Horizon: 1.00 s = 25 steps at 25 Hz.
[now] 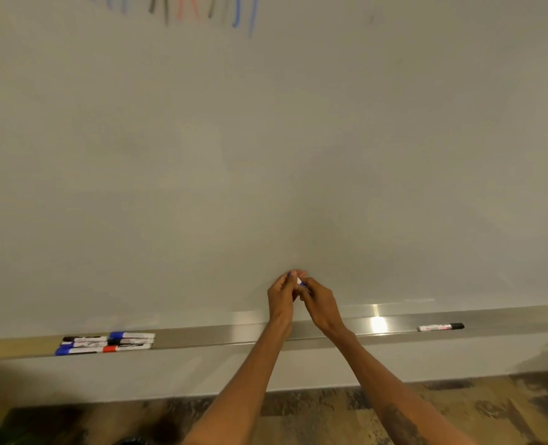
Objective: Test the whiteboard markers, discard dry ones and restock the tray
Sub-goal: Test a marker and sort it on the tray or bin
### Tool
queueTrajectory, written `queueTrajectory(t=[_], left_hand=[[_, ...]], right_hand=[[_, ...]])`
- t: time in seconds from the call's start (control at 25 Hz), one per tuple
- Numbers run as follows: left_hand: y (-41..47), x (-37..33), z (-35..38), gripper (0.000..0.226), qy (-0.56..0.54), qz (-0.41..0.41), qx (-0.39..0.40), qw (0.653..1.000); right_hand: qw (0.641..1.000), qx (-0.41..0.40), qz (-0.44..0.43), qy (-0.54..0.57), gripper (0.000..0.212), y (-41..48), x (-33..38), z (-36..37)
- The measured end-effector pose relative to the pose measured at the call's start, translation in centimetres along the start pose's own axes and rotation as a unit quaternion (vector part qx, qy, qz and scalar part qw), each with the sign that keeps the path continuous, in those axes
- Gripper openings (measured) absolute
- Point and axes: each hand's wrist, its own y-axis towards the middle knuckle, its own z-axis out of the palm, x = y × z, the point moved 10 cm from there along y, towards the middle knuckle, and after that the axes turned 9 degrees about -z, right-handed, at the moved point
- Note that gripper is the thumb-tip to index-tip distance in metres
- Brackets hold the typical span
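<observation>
The board (298, 139) filled nearly everything in front of the person, pale and mostly bare, running far above and to both sides of the fingers. Below it, well under the fingers, lay a strip of dark mottled floor (330, 409). The metal tray (221, 335) ran along the board's bottom edge, just below the wrists, with a bright glare spot a little to the right of the fingers.

Both bare forearms reached up from below and met in front of the board, just above the tray. The left hand (280, 297) and right hand (322, 305) were drawn close together, fingertips nearly touching. The fingers of both were curled and pinched on a blue marker (299, 281), which sat between them at their tips. A blue end showed past the left fingertips, a white stretch of barrel in the gap, and another bit of blue against the right fingers. I could not tell whether its cap was on or off.

Far left of the fingers, and lower, a bunch of markers (105, 343) lay side by side in the tray, with blue, black and red caps. Well to the right of the fingers, a single black marker (440, 327) lay alone in the tray, its cap pointing right.

High above the fingers and off to the left, at the board's top edge, were short strokes (202, 11) in blue, black and red.
</observation>
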Motion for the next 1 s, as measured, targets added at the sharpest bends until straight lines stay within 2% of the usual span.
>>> queueTrajectory(t=[0.12, 0.2, 0.28, 0.36, 0.44, 0.56, 0.68, 0.8, 1.0], left_hand=[[-0.6, -2.2, -2.0, 0.027, -0.055, 0.012, -0.034, 0.998], [-0.9, -3.6, -2.6, 0.028, -0.093, 0.008, -0.047, 0.995], [-1.0, -5.5, -3.1, 0.027, -0.127, 0.020, -0.042, 0.991], [-1.3, -7.7, -4.1, 0.025, -0.142, 0.052, -0.045, 0.987], [-1.7, -9.8, -5.2, 0.025, -0.141, 0.094, -0.060, 0.984], [-3.0, -13.1, -6.6, 0.029, -0.117, 0.164, -0.094, 0.975], [-4.6, -16.6, -6.6, 0.027, -0.079, 0.233, -0.109, 0.963], [-6.7, -20.5, -5.8, 0.022, -0.061, 0.291, -0.110, 0.948], [-9.7, -28.2, -4.0, 0.023, -0.012, 0.379, -0.115, 0.918]], right_hand=[[0.995, 0.025, -0.017, -0.098, 0.032, 0.9, 3.5, 1.9], [0.983, 0.020, 0.002, -0.182, 0.037, 1.1, 4.8, 2.2], [0.978, 0.005, 0.013, -0.207, 0.039, 1.2, 5.4, 2.5], [0.986, -0.026, -0.006, -0.166, 0.035, 1.3, 6.1, 2.9], [0.992, -0.072, -0.030, -0.097, 0.022, 1.5, 6.5, 2.6], [0.988, -0.126, -0.088, -0.029, 0.010, 2.4, 9.4, 1.4], [0.976, -0.165, -0.140, -0.012, 0.030, 3.8, 14.4, -0.5], [0.966, -0.180, -0.169, 0.076, 0.046, 5.5, 19.4, -2.7], [0.932, -0.216, -0.204, 0.208, 0.015, 7.1, 26.6, -7.6]])
